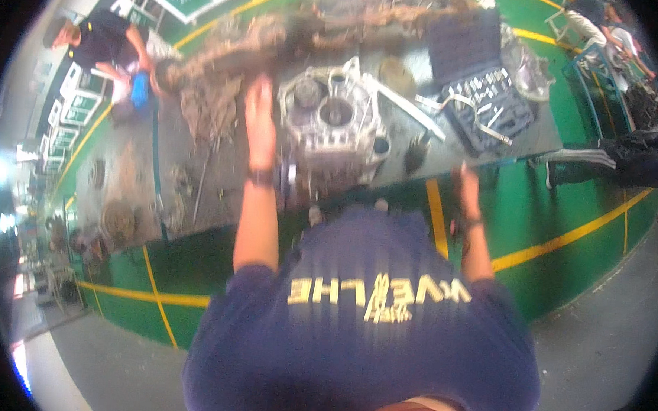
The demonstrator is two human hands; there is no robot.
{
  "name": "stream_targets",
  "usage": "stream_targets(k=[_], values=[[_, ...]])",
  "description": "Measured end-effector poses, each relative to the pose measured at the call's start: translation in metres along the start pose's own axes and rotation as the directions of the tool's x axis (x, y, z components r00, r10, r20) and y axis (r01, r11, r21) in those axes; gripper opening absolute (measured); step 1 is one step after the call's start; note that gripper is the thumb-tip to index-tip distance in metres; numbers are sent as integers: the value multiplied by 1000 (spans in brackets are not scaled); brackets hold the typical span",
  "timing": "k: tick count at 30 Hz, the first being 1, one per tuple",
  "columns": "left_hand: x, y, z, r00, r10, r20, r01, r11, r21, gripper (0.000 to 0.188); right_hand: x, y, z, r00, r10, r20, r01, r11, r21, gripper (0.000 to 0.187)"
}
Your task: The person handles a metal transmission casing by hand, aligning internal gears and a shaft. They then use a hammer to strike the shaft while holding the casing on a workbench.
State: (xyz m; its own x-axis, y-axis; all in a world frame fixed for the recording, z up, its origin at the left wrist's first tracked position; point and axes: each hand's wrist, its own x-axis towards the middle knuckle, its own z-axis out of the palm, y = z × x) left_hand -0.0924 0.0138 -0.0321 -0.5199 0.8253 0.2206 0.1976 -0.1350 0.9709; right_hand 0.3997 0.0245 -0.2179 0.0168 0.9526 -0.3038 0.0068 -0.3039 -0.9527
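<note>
A grey cast-metal gearbox housing (357, 144) with round bores stands on the workbench in front of me. Just left of it, my left hand (260, 116) is held flat with fingers stretched out, a dark band on its wrist. It holds nothing; whether it touches the housing or bench I cannot tell. My right hand (467, 189) is by the bench's front edge, below the tool case, somewhat blurred; its fingers look extended with nothing visible in them. Right of the housing lie a long silver bar (408, 109) and a small dark ribbed part (416, 156).
An open socket case (464, 45) rests at the right, a bent metal strip (489, 130) across it. Brown, stained sheeting (209, 110) lies at left, with a thin rod (206, 173) and a gear (120, 220). Across the bench, another person (103, 45) handles something blue (139, 89).
</note>
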Motion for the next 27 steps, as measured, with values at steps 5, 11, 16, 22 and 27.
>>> stream_targets(k=[5, 11, 16, 22, 27], values=[[7, 49, -20, 994, 99, 36, -99, 995, -3, 60, 61, -96, 43, 953, -267, 143, 269, 963, 11, 53], [6, 25, -21, 996, 27, 85, -26, 999, -20, 61, 33, -199, 124, 837, -423, 347, 417, 904, 97, 54], [-8, -23, -27, 988, -60, 143, 52, 997, 65, 67, 29, -155, 204, 896, -312, 316, 305, 950, 75, 56], [2, -56, 23, 991, -9, 132, 23, 994, -109, 59, 31, -130, 257, 881, -406, 243, 320, 889, 327, 38], [2, -58, 39, 996, -19, 84, 52, 907, -417, 33, 28, -135, 255, 908, -300, 292, 130, 864, 486, 32]])
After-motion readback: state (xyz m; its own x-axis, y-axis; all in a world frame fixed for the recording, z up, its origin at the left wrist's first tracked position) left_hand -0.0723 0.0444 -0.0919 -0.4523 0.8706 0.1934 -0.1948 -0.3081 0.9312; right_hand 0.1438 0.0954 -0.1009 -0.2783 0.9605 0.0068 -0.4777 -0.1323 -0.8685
